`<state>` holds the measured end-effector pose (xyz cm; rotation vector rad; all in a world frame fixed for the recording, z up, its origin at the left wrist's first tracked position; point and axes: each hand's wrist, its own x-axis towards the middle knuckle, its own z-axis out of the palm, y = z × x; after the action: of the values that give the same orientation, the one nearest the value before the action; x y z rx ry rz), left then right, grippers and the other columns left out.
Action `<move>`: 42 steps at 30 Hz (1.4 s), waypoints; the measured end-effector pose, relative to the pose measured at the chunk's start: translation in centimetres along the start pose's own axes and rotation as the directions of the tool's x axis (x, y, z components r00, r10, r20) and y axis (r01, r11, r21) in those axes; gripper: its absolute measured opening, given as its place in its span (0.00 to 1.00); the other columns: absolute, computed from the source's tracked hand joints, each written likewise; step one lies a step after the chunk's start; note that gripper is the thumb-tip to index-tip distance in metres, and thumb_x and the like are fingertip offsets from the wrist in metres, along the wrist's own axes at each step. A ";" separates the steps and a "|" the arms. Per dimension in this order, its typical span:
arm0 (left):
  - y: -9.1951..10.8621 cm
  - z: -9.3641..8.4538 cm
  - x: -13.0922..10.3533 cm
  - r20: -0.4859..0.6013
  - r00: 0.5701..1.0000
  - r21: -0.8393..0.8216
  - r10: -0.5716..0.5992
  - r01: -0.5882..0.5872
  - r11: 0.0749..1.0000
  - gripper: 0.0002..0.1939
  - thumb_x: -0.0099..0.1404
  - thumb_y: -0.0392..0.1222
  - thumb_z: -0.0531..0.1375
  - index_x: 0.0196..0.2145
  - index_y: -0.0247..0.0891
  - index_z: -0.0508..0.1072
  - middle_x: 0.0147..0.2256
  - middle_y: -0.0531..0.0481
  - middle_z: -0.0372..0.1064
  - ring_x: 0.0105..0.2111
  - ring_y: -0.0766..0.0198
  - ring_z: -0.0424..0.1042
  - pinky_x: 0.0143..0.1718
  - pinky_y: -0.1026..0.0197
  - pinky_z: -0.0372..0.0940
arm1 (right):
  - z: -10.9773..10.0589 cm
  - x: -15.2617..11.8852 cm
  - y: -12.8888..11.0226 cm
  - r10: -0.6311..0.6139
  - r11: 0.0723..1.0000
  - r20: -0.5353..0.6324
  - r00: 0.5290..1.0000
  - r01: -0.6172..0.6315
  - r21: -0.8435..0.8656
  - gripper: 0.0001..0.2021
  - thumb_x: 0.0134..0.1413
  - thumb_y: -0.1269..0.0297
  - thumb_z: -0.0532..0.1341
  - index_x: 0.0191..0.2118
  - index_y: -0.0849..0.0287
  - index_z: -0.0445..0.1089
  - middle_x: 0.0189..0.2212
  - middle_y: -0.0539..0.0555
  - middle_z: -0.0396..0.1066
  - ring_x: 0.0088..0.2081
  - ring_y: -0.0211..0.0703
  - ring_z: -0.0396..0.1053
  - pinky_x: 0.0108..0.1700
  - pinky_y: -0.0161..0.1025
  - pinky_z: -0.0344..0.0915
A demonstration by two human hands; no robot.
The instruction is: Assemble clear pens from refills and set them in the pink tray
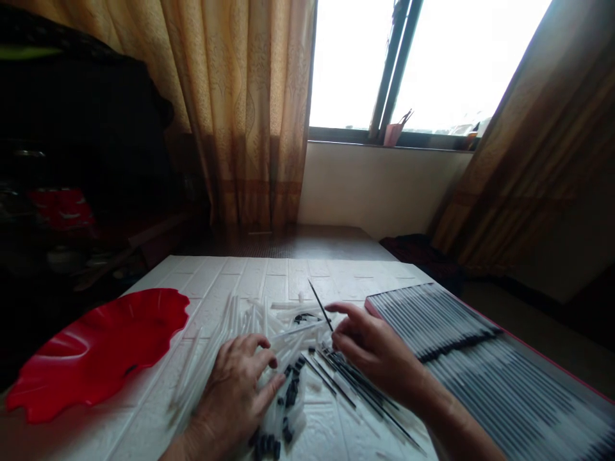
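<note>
My right hand (358, 333) pinches a thin dark rod (320, 303) that tilts up and to the left, its index finger stretched out. Under and beside that hand, more dark rods (369, 390) are spread on the white brick-patterned table cover (331, 426). My left hand (240, 381) rests palm down over a heap of clear plastic tubes (230, 326), fingers slightly bent and apart, with nothing visibly gripped. Small black caps (291, 387) lie in a cluster just right of its thumb.
A red wavy-edged dish (103, 346) stands on the left. On the right, a red-edged tray (372, 307) holds rows of filled clear tubes (509, 384). Behind the table are curtains (250, 115), a window and a pink pot (393, 134) on its sill.
</note>
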<state>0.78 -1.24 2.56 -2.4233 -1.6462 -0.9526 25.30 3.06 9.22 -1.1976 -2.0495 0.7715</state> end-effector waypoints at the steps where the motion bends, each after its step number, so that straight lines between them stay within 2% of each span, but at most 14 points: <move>1: 0.1 0.1 -0.2 0.017 1.000 0.009 0.001 -0.001 1.000 0.04 0.59 0.40 0.67 0.34 0.46 0.76 0.45 0.48 0.74 0.46 0.48 0.72 0.49 0.46 0.63 | 0.5 0.3 0.5 0.004 0.992 -0.042 0.999 0.001 0.127 0.21 0.57 0.65 0.56 0.56 0.58 0.66 0.24 0.47 0.71 0.24 0.39 0.66 0.31 0.38 0.62; 3: 0.2 0.3 -0.6 0.052 0.999 0.037 0.005 -0.006 0.999 0.08 0.58 0.40 0.68 0.36 0.45 0.76 0.48 0.47 0.73 0.50 0.46 0.70 0.52 0.43 0.61 | 1.5 0.6 1.5 0.050 0.943 -0.100 0.994 -0.014 0.332 0.29 0.56 0.61 0.58 0.63 0.61 0.59 0.26 0.47 0.71 0.25 0.39 0.65 0.31 0.38 0.63; 5: 0.2 0.5 -0.9 0.085 0.996 0.072 0.013 -0.019 0.997 0.07 0.59 0.40 0.67 0.36 0.45 0.75 0.49 0.46 0.72 0.50 0.45 0.69 0.52 0.42 0.60 | 2.2 0.7 2.5 0.119 0.879 -0.111 0.987 -0.052 0.474 0.32 0.55 0.57 0.61 0.63 0.63 0.59 0.27 0.47 0.72 0.25 0.38 0.65 0.29 0.37 0.63; 8: 0.0 0.7 -1.0 0.087 0.996 0.098 0.033 -0.042 0.994 0.04 0.61 0.37 0.65 0.35 0.44 0.74 0.49 0.46 0.72 0.50 0.45 0.69 0.51 0.42 0.59 | 2.6 0.6 3.4 0.225 0.792 -0.098 0.969 -0.124 0.598 0.24 0.51 0.53 0.66 0.51 0.63 0.71 0.26 0.48 0.72 0.24 0.37 0.66 0.25 0.34 0.61; 11: -0.2 0.7 -0.9 0.039 0.998 0.090 0.046 -0.049 0.995 0.05 0.63 0.36 0.62 0.36 0.45 0.74 0.46 0.47 0.74 0.48 0.48 0.71 0.51 0.43 0.60 | 2.5 0.5 3.5 0.310 0.716 -0.095 0.946 -0.166 0.678 0.18 0.47 0.52 0.70 0.36 0.61 0.73 0.25 0.50 0.73 0.24 0.36 0.67 0.23 0.32 0.60; 14: -0.3 0.2 -0.5 -0.065 0.996 0.040 0.054 -0.052 0.998 0.05 0.66 0.38 0.59 0.39 0.45 0.73 0.43 0.48 0.76 0.44 0.50 0.75 0.48 0.47 0.65 | 2.7 0.5 3.2 0.351 0.651 -0.090 0.932 -0.174 0.739 0.17 0.45 0.52 0.71 0.32 0.61 0.72 0.26 0.51 0.74 0.24 0.36 0.69 0.23 0.31 0.62; 17: -0.1 -0.4 -0.2 -0.106 0.994 -0.164 -0.042 0.024 0.986 0.06 0.69 0.44 0.58 0.42 0.46 0.73 0.38 0.51 0.78 0.37 0.56 0.78 0.38 0.59 0.71 | 3.2 0.5 2.9 0.376 0.582 -0.042 0.926 -0.200 0.788 0.17 0.43 0.52 0.72 0.31 0.61 0.71 0.27 0.52 0.76 0.26 0.37 0.71 0.24 0.31 0.64; 20: 0.4 -0.8 -0.1 0.040 0.970 -0.463 -0.241 0.232 0.856 0.10 0.71 0.52 0.57 0.43 0.46 0.73 0.35 0.53 0.78 0.32 0.60 0.78 0.27 0.66 0.70 | 3.7 0.4 2.9 0.390 0.527 0.003 0.921 -0.226 0.820 0.17 0.43 0.53 0.72 0.30 0.61 0.71 0.26 0.52 0.75 0.27 0.39 0.72 0.25 0.30 0.64; 24: 1.1 -1.3 0.2 0.192 0.894 -0.729 -0.404 0.406 0.551 0.20 0.65 0.62 0.61 0.39 0.42 0.74 0.37 0.48 0.79 0.32 0.57 0.79 0.26 0.64 0.72 | 4.3 0.3 2.8 0.375 0.489 0.049 0.926 -0.242 0.838 0.15 0.44 0.55 0.71 0.31 0.60 0.71 0.26 0.51 0.76 0.28 0.38 0.72 0.26 0.29 0.64; 27: 1.2 -1.4 0.5 0.175 0.841 -0.790 -0.513 0.430 0.437 0.24 0.58 0.65 0.66 0.38 0.41 0.74 0.38 0.45 0.80 0.27 0.60 0.77 0.25 0.63 0.71 | 4.6 0.2 2.4 0.361 0.478 0.145 0.921 -0.316 0.819 0.15 0.43 0.55 0.71 0.30 0.60 0.69 0.26 0.52 0.76 0.26 0.37 0.71 0.25 0.29 0.63; 30: 0.9 -1.0 0.5 0.168 0.806 -0.855 -0.568 0.405 0.322 0.22 0.60 0.63 0.66 0.40 0.42 0.74 0.37 0.48 0.80 0.25 0.63 0.76 0.27 0.63 0.72 | 4.7 0.1 1.9 0.340 0.464 0.249 0.907 -0.392 0.794 0.16 0.42 0.54 0.70 0.29 0.59 0.67 0.25 0.51 0.76 0.24 0.36 0.71 0.23 0.29 0.61; 34: 1.2 0.0 0.2 0.258 0.828 -0.914 -0.498 0.376 0.151 0.20 0.63 0.62 0.64 0.41 0.44 0.73 0.27 0.55 0.75 0.23 0.65 0.75 0.25 0.65 0.69 | 4.8 0.0 1.6 0.338 0.483 0.243 0.909 -0.389 0.785 0.15 0.42 0.56 0.69 0.30 0.59 0.67 0.23 0.49 0.74 0.21 0.33 0.67 0.22 0.28 0.59; 39: 2.5 0.5 -0.5 0.408 0.803 -0.864 -0.434 0.493 0.102 0.24 0.63 0.65 0.63 0.44 0.42 0.76 0.18 0.61 0.59 0.14 0.76 0.55 0.16 0.74 0.50 | 4.5 -0.3 1.6 0.321 0.552 0.157 0.934 -0.319 0.770 0.26 0.46 0.61 0.67 0.54 0.58 0.67 0.20 0.43 0.72 0.18 0.33 0.61 0.21 0.30 0.57; 42: 3.1 0.1 -0.6 0.447 0.804 -0.817 -0.392 0.545 0.187 0.25 0.63 0.67 0.62 0.44 0.43 0.79 0.18 0.59 0.58 0.17 0.72 0.58 0.18 0.72 0.55 | 3.9 -0.7 1.3 0.252 0.566 0.084 0.964 -0.217 0.795 0.15 0.50 0.59 0.68 0.43 0.58 0.76 0.27 0.51 0.77 0.27 0.39 0.70 0.27 0.33 0.64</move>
<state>3.34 -3.02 2.98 -2.4601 -2.4618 -2.5263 23.26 2.34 5.71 -0.9106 -1.2099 1.5758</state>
